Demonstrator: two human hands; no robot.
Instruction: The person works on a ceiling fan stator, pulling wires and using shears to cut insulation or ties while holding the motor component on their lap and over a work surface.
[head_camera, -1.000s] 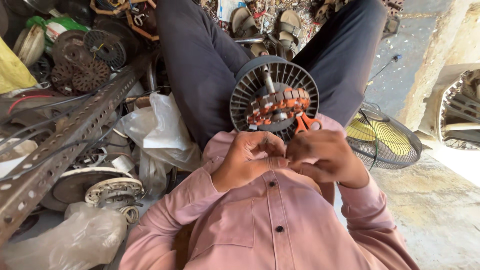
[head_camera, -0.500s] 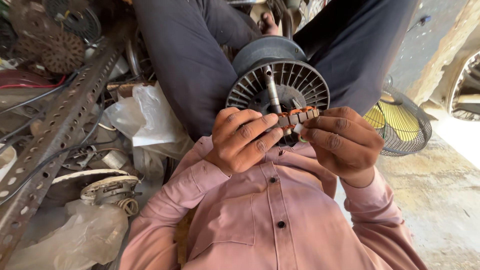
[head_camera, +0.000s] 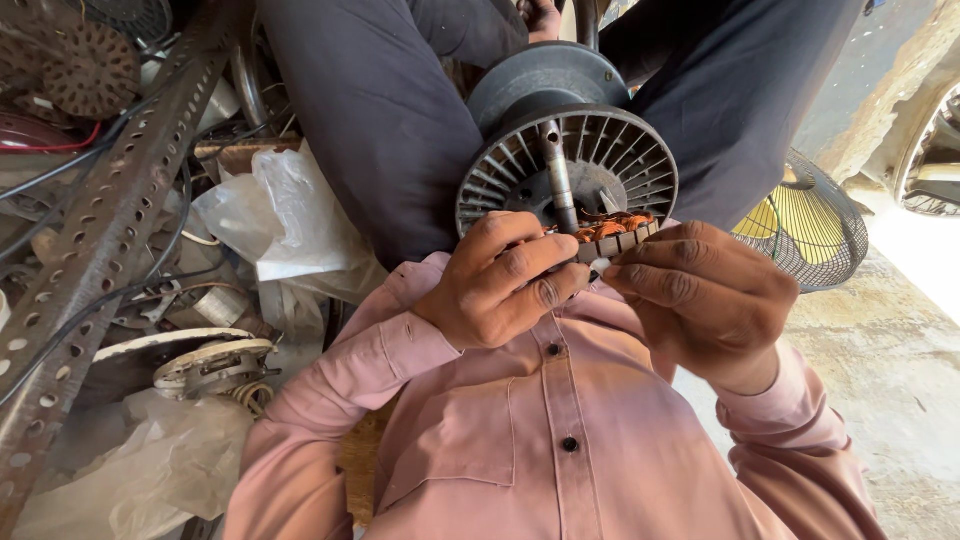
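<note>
Cluttered workshop floor: a perforated metal bar (head_camera: 110, 230), crumpled plastic bags (head_camera: 285, 215) and a caged fan (head_camera: 810, 225) lie around. Between the knees rests a finned motor rotor (head_camera: 570, 165). Left hand (head_camera: 500, 280) and right hand (head_camera: 705, 295) meet at its near rim, fingertips pinched on the copper windings (head_camera: 610, 232).

Dull grey metal finned rotor (head_camera: 567, 170), perhaps copper windings (head_camera: 610, 226)
</note>
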